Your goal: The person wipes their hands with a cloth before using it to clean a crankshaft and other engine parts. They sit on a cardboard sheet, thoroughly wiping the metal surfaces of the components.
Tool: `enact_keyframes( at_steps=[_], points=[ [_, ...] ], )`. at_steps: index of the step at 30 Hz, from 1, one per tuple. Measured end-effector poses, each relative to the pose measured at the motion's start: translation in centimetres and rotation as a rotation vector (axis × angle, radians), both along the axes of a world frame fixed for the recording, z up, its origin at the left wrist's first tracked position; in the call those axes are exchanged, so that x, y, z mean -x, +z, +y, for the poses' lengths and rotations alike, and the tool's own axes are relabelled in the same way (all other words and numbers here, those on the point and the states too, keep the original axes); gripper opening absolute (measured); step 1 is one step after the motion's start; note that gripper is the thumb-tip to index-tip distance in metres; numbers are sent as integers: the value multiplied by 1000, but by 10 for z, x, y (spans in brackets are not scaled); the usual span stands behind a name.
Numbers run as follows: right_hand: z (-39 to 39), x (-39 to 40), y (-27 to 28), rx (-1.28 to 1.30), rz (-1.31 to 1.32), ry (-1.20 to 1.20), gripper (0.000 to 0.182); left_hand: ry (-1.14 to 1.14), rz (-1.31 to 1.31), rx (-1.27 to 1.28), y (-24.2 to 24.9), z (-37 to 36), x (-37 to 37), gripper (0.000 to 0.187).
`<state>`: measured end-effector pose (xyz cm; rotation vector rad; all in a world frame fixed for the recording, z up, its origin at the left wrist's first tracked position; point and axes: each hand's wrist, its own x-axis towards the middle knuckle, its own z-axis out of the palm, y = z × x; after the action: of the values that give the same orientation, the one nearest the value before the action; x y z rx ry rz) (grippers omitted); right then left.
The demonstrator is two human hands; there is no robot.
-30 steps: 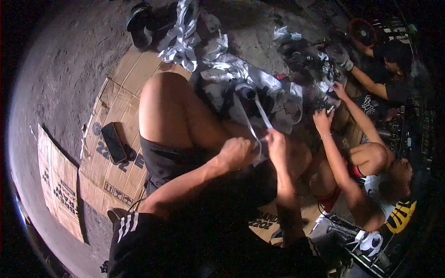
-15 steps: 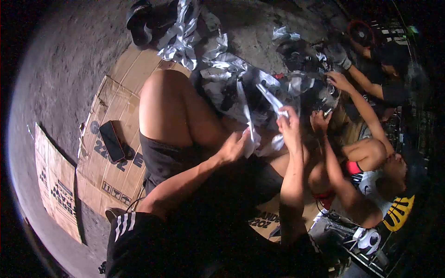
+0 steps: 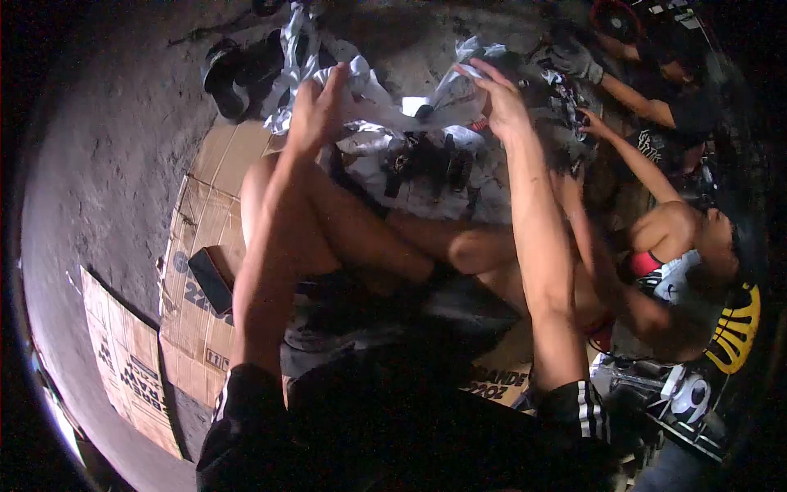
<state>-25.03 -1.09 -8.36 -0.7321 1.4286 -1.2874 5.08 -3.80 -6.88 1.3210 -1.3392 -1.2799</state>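
Observation:
Out in front of me, my left hand (image 3: 318, 111) is closed, thumb and fingers pinching thin white cloth. Level with it on the other side, my right hand (image 3: 502, 102) grips a crumpled white cloth strip (image 3: 456, 78), some of its fingers stretched forward. A pale blurred band runs between the two hands, above dark greasy parts (image 3: 422, 160) on the floor. More shiny white cloth (image 3: 288, 86) lies bunched just beyond my left hand.
A phone (image 3: 211, 280) lies on flattened cardboard (image 3: 193, 328) at my left. Dark footwear (image 3: 225, 82) sits beyond it. At my right, a person (image 3: 648, 271) sits close, reaching toward the parts; farther off, another person's gloved hand (image 3: 578, 61) works. A metal machine part (image 3: 684, 394) stands lower right.
Both my hands have moved forward and farther apart, away from my lap, with the white cloth. My view has shifted, and the neighbouring person's near arm has moved lower.

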Motion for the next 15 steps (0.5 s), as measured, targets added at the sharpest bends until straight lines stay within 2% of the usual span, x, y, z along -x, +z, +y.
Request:
enact_keyframes(
  at_steps=[1, 3, 4, 6, 7, 9, 10, 11, 13, 15],
  points=[
    [2, 3, 1, 75, -49, 75, 41, -39, -108, -4, -11, -14, -4, 55],
    [4, 1, 17, 76, -133, 54, 42, -163, -182, 49, -19, -22, -10, 58],
    [9, 6, 19, 172, -313, 80, 40, -181, -191, 52, -14, -13, -6, 58],
    [18, 17, 31, 303, -610, 120, 32, -199, 17, 169, -1, 13, -1, 61],
    [22, 16, 39, 349, -517, 154, 27, -211, 12, 166, -2, 11, -4, 61],
    [23, -2, 41, 299, -90, -114, 21, -484, -497, 61, -7, 1, -22, 62],
    [19, 4, 33, 291, 95, -75, 19, -599, -635, 107, -33, -7, -35, 57],
    [15, 4, 28, 265, 275, 12, 25, -608, -639, 123, -47, -3, -42, 57],
    [-8, 6, 2, 116, 422, 167, 27, -723, -923, 349, -55, 16, -59, 47],
    [-36, -5, -20, -34, 580, 372, 31, -583, -885, 168, -30, 30, -41, 45]
  ],
)
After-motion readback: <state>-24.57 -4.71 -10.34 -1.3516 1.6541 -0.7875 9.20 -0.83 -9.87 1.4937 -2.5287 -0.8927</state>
